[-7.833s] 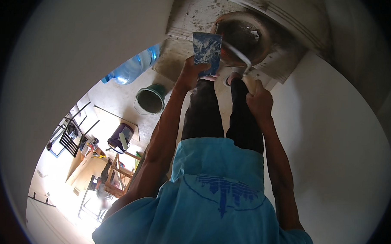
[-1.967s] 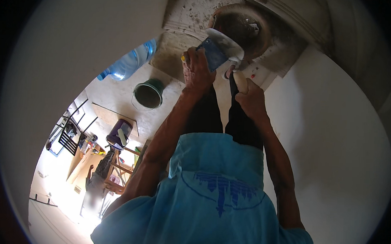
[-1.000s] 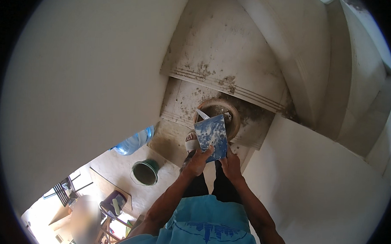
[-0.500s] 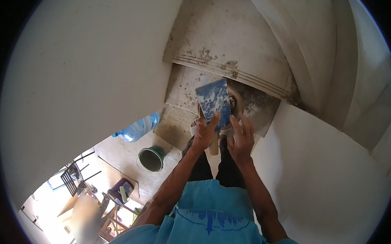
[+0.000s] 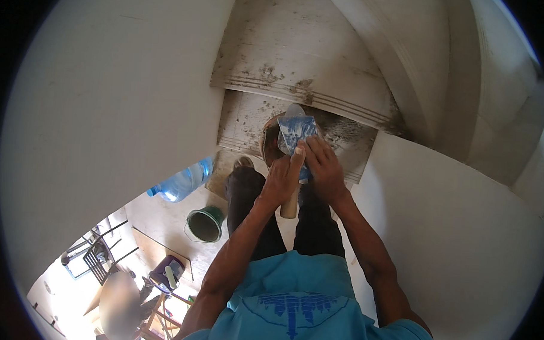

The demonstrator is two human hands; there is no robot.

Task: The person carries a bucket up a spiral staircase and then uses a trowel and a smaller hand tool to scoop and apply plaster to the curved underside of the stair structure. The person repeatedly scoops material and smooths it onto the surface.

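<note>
In front of my legs, both hands are at a flat blue plate (image 5: 296, 127) smeared with white. My left hand (image 5: 279, 183) grips at its lower left, thumb along the edge. My right hand (image 5: 326, 170) lies over its right side, fingers bent round the edge. A tan handle (image 5: 288, 208) sticks out below my left hand; where it leads is hidden. Behind the plate shows a pale, rounded, translucent-looking piece (image 5: 295, 109), its kind unclear. Beneath them is a round brown-rimmed container (image 5: 268, 143), mostly covered by the plate and hands.
Dirty stair steps (image 5: 288, 50) with crumbled debris rise ahead. White walls (image 5: 106, 104) flank both sides. At left are a blue water jug (image 5: 185, 180) and a green bucket (image 5: 205, 224). Lower left, a person, a dark purple bucket (image 5: 168, 273) and a wooden frame (image 5: 156, 322) appear.
My right hand has closed in on the plate, and the plate has tilted away, looking smaller. My left leg has shifted outward to the left. More of the round container shows at its left.
</note>
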